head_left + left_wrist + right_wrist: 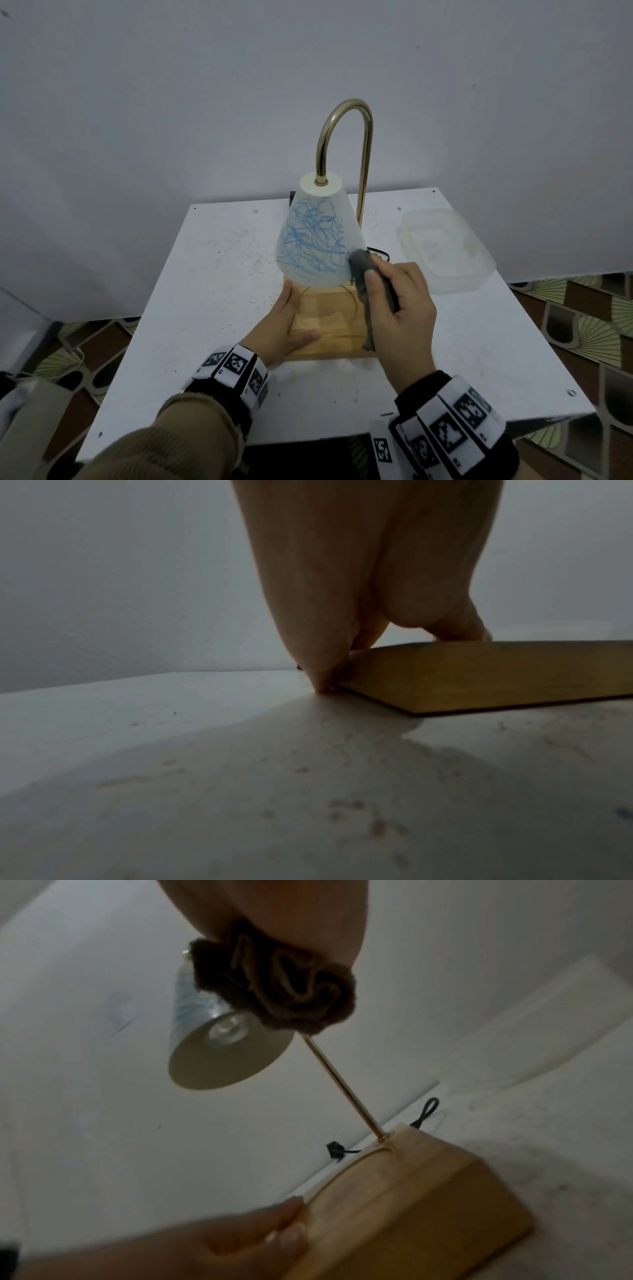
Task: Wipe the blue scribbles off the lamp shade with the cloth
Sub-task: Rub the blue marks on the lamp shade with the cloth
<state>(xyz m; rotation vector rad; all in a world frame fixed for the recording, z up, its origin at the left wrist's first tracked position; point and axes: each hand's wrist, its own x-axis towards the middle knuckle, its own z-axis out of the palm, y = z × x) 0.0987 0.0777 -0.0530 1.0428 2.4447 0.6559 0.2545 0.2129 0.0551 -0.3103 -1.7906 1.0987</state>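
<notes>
A small lamp stands on a white table (191, 308). The right hand (400, 308) grips a bunched grey cloth (361, 265) against the lower right side of the blue-scribbled lamp shade (315, 240). The left hand (277, 329) lies flat, fingers straight, steadying the wooden base (329, 322).

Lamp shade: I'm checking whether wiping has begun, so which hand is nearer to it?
Right. The right hand holds the cloth against the shade's lower right side; the left hand rests below on the wooden base.
</notes>
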